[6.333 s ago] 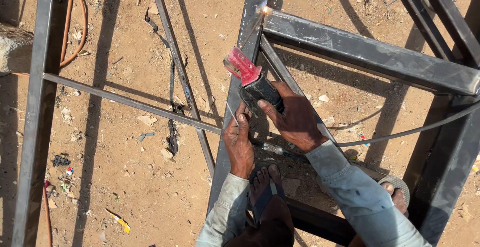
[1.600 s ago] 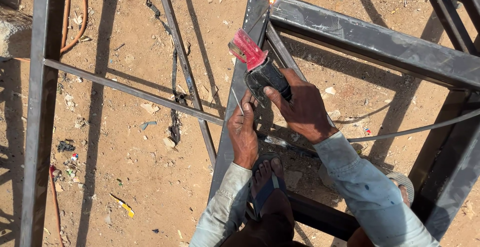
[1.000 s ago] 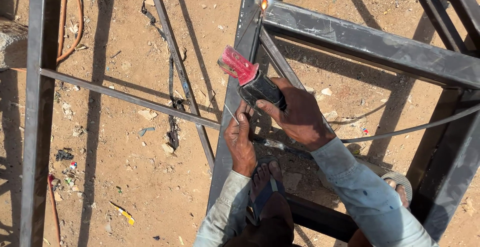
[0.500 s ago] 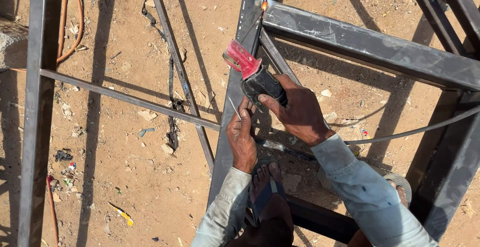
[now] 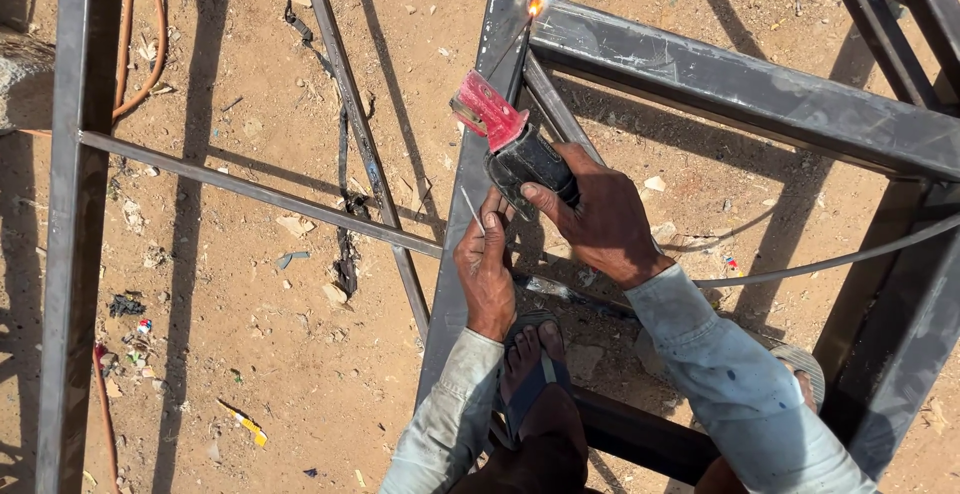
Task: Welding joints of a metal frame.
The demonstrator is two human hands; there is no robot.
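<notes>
A bright orange spark point(image 5: 535, 2) now glows at the tip of the rod point(image 5: 508, 52), where it meets the joint of the steel beams point(image 5: 640, 54); half a second ago that spot shows only a faint glint. The right hand point(image 5: 600, 224) and its red-and-black holder point(image 5: 505, 139) sit slightly higher and further right than a second ago. The left hand point(image 5: 487, 269) has barely shifted.
</notes>
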